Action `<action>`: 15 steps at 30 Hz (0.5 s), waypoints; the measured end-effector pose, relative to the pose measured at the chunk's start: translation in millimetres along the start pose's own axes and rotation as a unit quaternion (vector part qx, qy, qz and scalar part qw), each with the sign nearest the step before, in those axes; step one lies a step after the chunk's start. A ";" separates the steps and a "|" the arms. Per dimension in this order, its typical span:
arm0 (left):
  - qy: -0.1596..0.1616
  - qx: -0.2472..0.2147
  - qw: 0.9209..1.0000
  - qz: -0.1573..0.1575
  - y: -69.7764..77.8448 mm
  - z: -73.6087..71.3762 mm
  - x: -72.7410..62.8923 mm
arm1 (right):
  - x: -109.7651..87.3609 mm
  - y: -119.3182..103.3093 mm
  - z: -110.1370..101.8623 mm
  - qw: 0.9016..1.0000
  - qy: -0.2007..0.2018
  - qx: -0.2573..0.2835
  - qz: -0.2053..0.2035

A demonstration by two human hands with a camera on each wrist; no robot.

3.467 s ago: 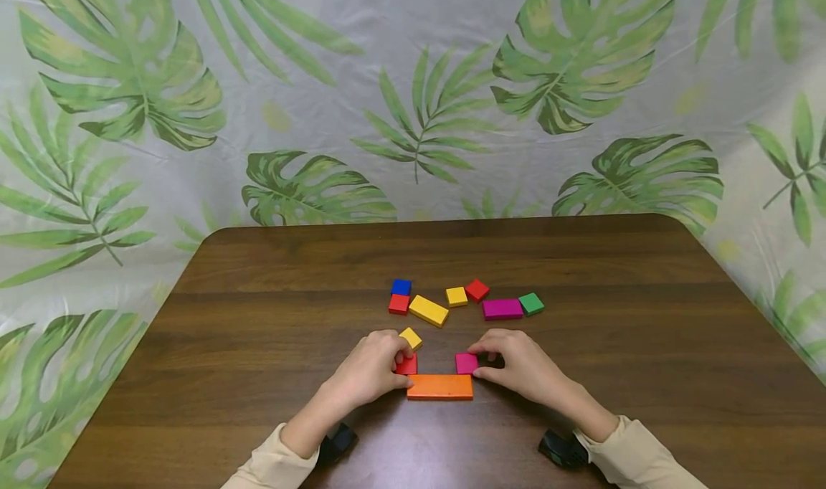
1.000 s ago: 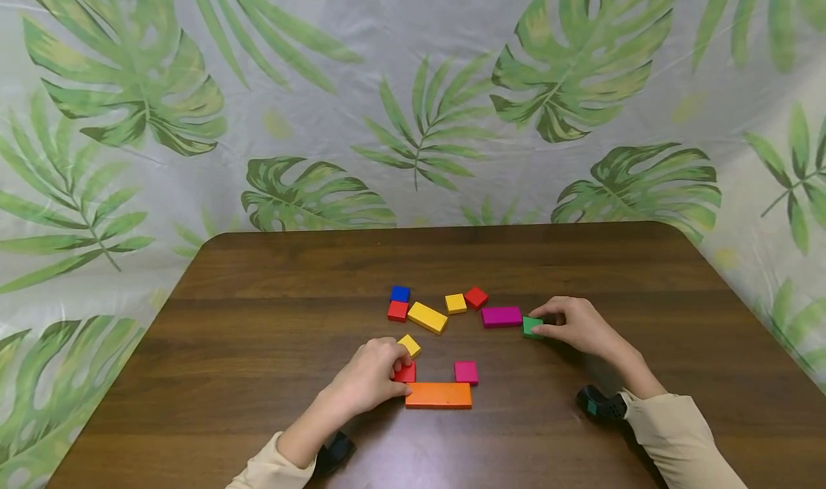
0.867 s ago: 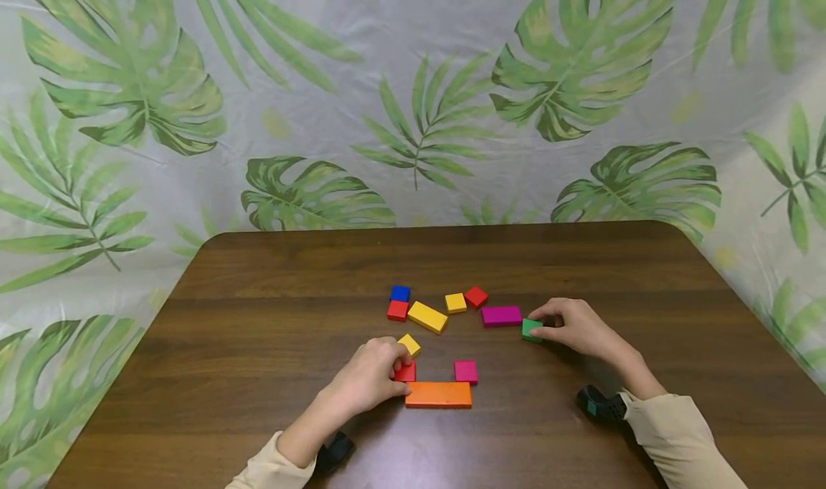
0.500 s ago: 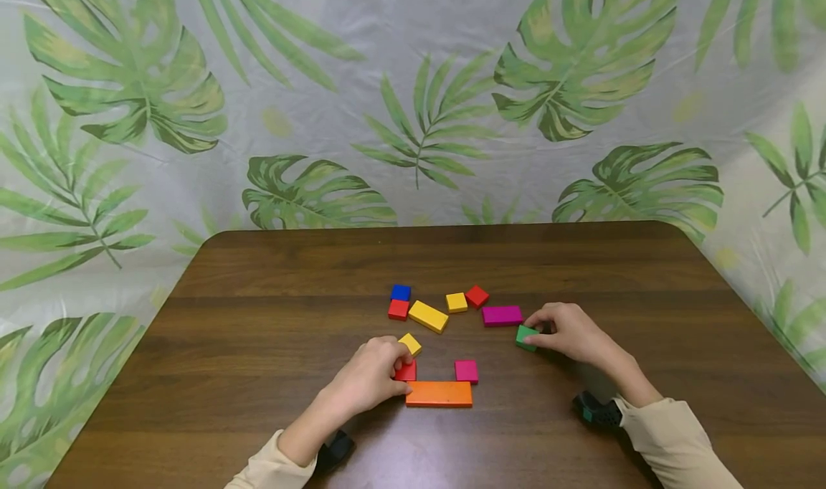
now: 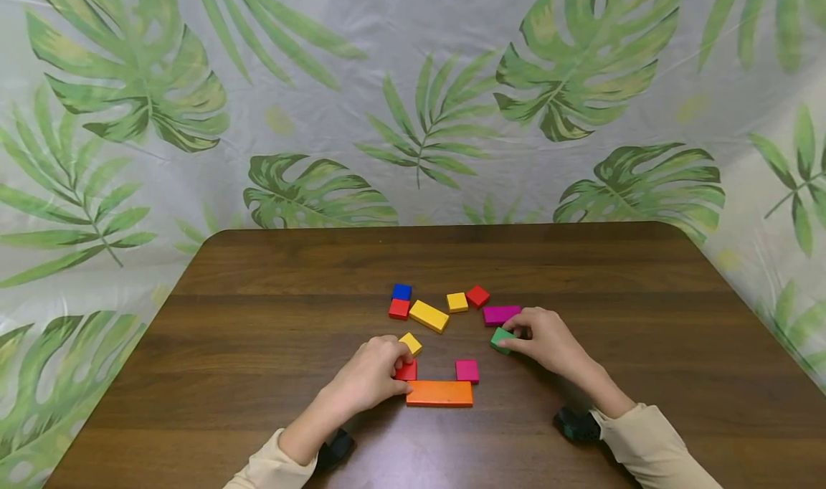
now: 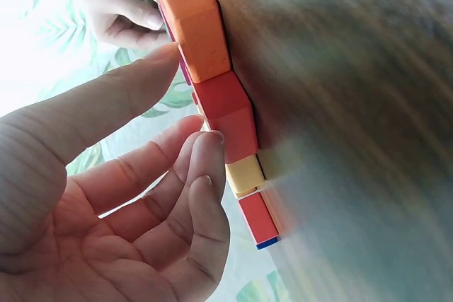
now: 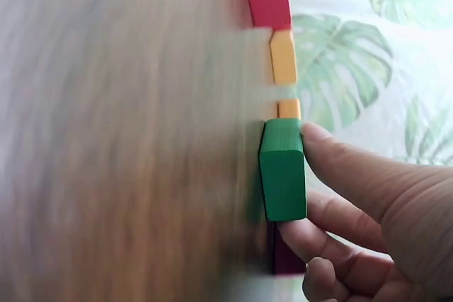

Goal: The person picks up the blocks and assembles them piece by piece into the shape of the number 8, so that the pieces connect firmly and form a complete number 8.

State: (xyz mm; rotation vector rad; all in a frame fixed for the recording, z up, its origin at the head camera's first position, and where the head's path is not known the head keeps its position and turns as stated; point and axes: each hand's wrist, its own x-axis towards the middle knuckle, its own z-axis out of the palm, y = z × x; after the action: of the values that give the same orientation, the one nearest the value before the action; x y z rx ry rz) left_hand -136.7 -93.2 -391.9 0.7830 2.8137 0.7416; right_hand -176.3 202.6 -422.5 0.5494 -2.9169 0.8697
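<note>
My right hand (image 5: 548, 340) pinches a small green block (image 5: 501, 340) between thumb and fingers, close to the near side of a long magenta block (image 5: 498, 315). In the right wrist view the green block (image 7: 284, 182) is seen from its side, low at the tabletop. My left hand (image 5: 369, 371) rests at a red block (image 5: 406, 371), fingertips on it and thumb at the left end of a long orange block (image 5: 439, 394). That red block and a pink block (image 5: 467, 371) stand along the orange block's far edge, at its left and right ends.
A small yellow block (image 5: 410, 344) lies just beyond my left hand. Farther back lie a blue block (image 5: 401, 292), a red block (image 5: 399, 309), a long yellow block (image 5: 429, 317), another small yellow block (image 5: 457, 302) and a second red block (image 5: 478, 297). A leaf-patterned cloth (image 5: 323, 109) hangs behind the brown table (image 5: 290, 274).
My right hand let go of the pink block, reached the green block and drew it left and nearer, past the magenta block's right end. The left hand stays in place.
</note>
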 end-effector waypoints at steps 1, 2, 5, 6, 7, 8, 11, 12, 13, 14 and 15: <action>0.001 0.000 1.000 0.001 0.0 -0.2 -0.2 | 0.6 -1.3 1.0 1.000 -0.001 0.001 0.001; 0.001 0.000 1.000 0.001 0.1 -0.4 -0.3 | 1.4 -2.9 2.0 1.000 -0.001 0.002 0.001; 0.003 0.000 1.000 0.002 0.0 -0.9 -0.7 | 4.0 -8.2 3.7 1.000 -0.005 0.003 0.003; 0.004 0.000 1.000 0.003 0.0 -0.9 -0.8 | 5.1 -10.0 4.1 1.000 -0.007 0.002 0.003; 0.005 -0.001 1.000 0.003 -0.2 -1.0 -0.7 | 6.2 -11.9 4.6 1.000 -0.009 0.001 0.005; 0.006 0.000 1.000 0.003 -0.3 -0.9 -0.6 | 7.4 -13.9 5.3 1.000 -0.011 0.001 0.009; 0.006 0.002 1.000 0.003 -0.8 -0.3 -0.3 | 10.5 -19.6 7.4 1.000 -0.021 0.003 0.016; 0.005 0.002 1.000 0.003 -0.9 -0.1 -0.2 | 11.5 -21.5 8.2 1.000 -0.024 0.005 0.017; 0.004 0.002 1.000 0.003 -1.0 0.2 -0.1 | 12.6 -23.2 9.0 0.999 -0.027 0.006 0.019; 0.004 0.002 1.000 0.003 -1.1 0.4 0.0 | 13.5 -25.3 9.6 0.999 -0.028 0.008 0.019; 0.004 0.002 1.000 0.002 -1.1 0.6 0.1 | 14.5 -27.0 10.3 0.999 -0.031 0.010 0.018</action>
State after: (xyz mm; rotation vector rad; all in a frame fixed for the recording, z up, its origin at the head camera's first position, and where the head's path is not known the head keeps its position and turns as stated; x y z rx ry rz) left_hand -137.1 -93.7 -393.0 0.7894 2.8213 0.7427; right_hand -179.9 171.4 -414.9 0.5370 -2.9847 0.9015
